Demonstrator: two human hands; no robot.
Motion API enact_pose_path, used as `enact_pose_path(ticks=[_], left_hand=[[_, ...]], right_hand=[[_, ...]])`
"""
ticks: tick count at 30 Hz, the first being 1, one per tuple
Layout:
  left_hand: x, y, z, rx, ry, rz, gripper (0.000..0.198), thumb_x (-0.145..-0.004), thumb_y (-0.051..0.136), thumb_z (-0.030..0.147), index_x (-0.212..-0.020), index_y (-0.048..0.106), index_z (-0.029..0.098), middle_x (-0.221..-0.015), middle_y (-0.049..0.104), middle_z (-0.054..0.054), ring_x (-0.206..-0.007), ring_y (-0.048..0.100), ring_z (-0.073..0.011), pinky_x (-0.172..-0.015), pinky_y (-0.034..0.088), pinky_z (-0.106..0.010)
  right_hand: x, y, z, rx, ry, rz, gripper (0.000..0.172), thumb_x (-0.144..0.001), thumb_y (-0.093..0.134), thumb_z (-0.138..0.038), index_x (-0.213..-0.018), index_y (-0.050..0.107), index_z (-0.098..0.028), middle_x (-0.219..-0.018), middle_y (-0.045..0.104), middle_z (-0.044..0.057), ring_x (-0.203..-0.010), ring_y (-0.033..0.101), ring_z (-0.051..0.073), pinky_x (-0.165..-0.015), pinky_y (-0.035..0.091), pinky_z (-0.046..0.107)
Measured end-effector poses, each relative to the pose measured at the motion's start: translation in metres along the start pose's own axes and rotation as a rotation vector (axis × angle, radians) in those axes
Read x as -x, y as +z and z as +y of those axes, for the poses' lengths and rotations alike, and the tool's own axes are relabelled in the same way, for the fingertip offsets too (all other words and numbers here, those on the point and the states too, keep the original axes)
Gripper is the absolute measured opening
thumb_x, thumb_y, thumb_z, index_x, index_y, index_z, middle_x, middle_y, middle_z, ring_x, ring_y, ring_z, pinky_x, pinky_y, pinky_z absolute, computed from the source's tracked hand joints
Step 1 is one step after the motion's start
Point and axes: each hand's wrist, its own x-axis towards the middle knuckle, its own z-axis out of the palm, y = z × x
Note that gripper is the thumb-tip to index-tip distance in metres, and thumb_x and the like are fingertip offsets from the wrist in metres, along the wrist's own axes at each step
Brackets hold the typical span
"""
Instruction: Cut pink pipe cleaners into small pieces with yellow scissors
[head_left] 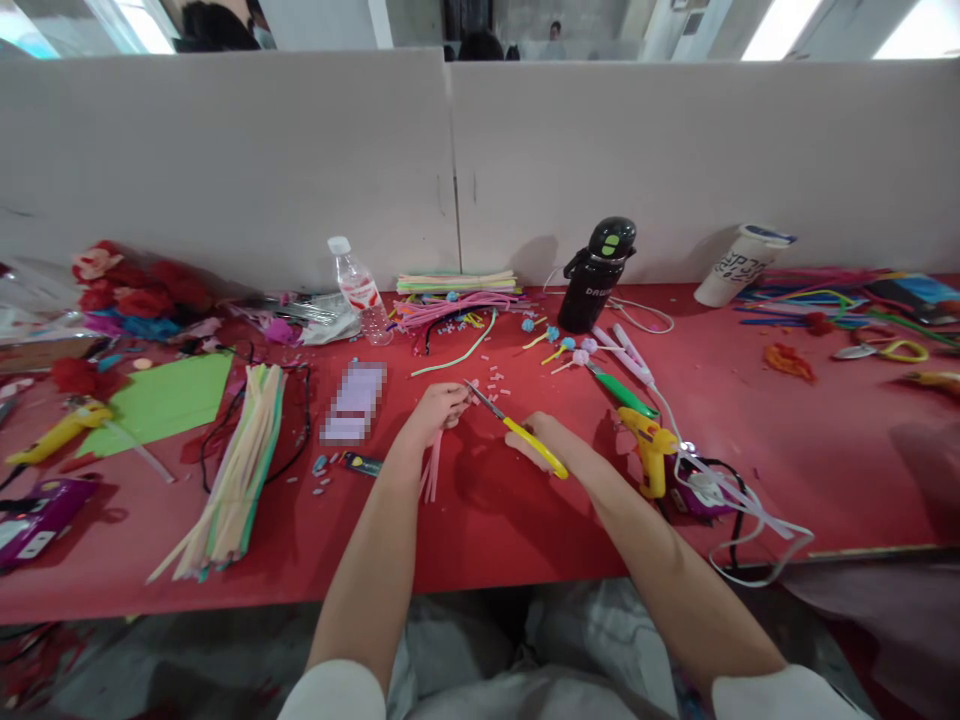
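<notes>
My left hand (439,408) is closed around a small bunch of pink pipe cleaners (433,475), whose ends trail toward me over the red table (487,520). My right hand (541,440) grips yellow-handled scissors (517,430); the blades point up-left and reach the pink pieces at my left fingertips. Small pink and blue cut bits lie scattered just beyond the blades.
A yellow glue gun (649,445) with white cable lies right of my right hand. A black bottle (596,275), a plastic water bottle (360,292), a white cup (739,263), bundles of pipe cleaners (236,470) and green paper (161,400) lie about. A white partition stands behind.
</notes>
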Motion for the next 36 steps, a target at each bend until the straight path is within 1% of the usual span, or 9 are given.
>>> enact_pose_path(ticks=[5,9,14,17,20,24,27,29,36], left_hand=[[0.001,-0.001,-0.001,-0.001,0.033,-0.015,0.031,-0.072,0.066,0.041,-0.067,0.057,0.012,-0.045,0.029,0.008,-0.037,0.017,-0.0014,-0.040,0.010,-0.019],[0.001,-0.005,-0.002,-0.019,0.039,-0.025,0.033,-0.072,0.065,0.044,-0.069,0.059,0.012,-0.044,0.028,0.008,-0.037,0.016,-0.0016,-0.040,0.010,-0.019],[0.001,-0.007,0.000,-0.002,0.024,-0.021,0.031,-0.073,0.065,0.043,-0.069,0.056,0.013,-0.044,0.029,0.008,-0.037,0.017,-0.0022,-0.040,0.011,-0.020],[0.002,-0.004,0.002,-0.028,0.039,-0.016,0.031,-0.074,0.063,0.043,-0.069,0.057,0.013,-0.045,0.029,0.008,-0.038,0.018,-0.0025,-0.040,0.012,-0.019],[0.005,0.004,0.005,-0.064,0.053,-0.024,0.032,-0.075,0.061,0.045,-0.071,0.058,0.014,-0.045,0.030,0.007,-0.038,0.021,-0.0034,-0.041,0.015,-0.020],[0.012,0.015,0.009,-0.142,0.037,-0.094,0.031,-0.076,0.061,0.045,-0.071,0.056,0.014,-0.047,0.032,0.007,-0.040,0.026,-0.0046,-0.042,0.020,-0.020],[0.016,0.021,0.010,-0.193,0.027,-0.181,0.031,-0.077,0.059,0.044,-0.069,0.054,0.015,-0.049,0.031,0.007,-0.040,0.026,-0.0044,-0.042,0.020,-0.020],[0.017,0.023,0.009,-0.226,0.020,-0.228,0.030,-0.079,0.057,0.044,-0.069,0.053,0.015,-0.048,0.031,0.007,-0.040,0.026,-0.0047,-0.042,0.020,-0.020],[0.023,0.023,0.011,-0.266,-0.019,-0.356,0.032,-0.081,0.054,0.044,-0.074,0.058,0.014,-0.049,0.035,0.005,-0.043,0.028,-0.0058,-0.044,0.023,-0.022]], right_hand=[[-0.001,0.006,0.001,0.043,-0.007,0.089,0.032,-0.073,0.054,-0.033,-0.048,0.042,-0.017,-0.039,0.035,-0.004,-0.037,0.036,0.007,-0.038,0.020,0.021],[-0.001,0.009,0.004,-0.014,-0.012,0.070,0.038,-0.075,0.055,-0.039,-0.048,0.040,-0.018,-0.038,0.035,-0.004,-0.038,0.034,0.007,-0.038,0.020,0.021],[0.000,-0.002,0.006,-0.264,0.011,0.005,0.050,-0.080,0.050,-0.055,-0.045,0.039,-0.020,-0.033,0.036,-0.004,-0.031,0.036,0.009,-0.037,0.029,0.022],[-0.005,-0.014,-0.001,-0.379,-0.076,0.056,0.054,-0.083,0.047,-0.056,-0.043,0.040,-0.019,-0.034,0.041,-0.001,-0.035,0.042,0.009,-0.041,0.036,0.022],[-0.019,-0.018,-0.012,-0.475,-0.200,0.075,0.045,-0.079,0.056,-0.051,-0.051,0.048,-0.017,-0.047,0.054,0.002,-0.047,0.053,0.011,-0.050,0.043,0.022],[-0.041,-0.004,-0.020,-0.666,-0.322,0.167,0.034,-0.073,0.064,-0.046,-0.063,0.044,-0.020,-0.058,0.059,0.000,-0.055,0.057,0.013,-0.057,0.047,0.026],[-0.047,0.011,-0.017,-0.770,-0.437,0.181,0.032,-0.074,0.063,-0.043,-0.071,0.039,-0.022,-0.058,0.055,-0.003,-0.054,0.057,0.014,-0.056,0.046,0.026],[-0.046,0.017,-0.013,-0.775,-0.485,0.191,0.031,-0.075,0.062,-0.041,-0.074,0.037,-0.022,-0.058,0.052,-0.005,-0.053,0.055,0.013,-0.055,0.045,0.026],[-0.041,0.016,-0.004,-0.786,-0.524,0.164,0.028,-0.075,0.060,-0.033,-0.078,0.034,-0.022,-0.064,0.048,-0.007,-0.051,0.050,0.010,-0.055,0.042,0.026]])
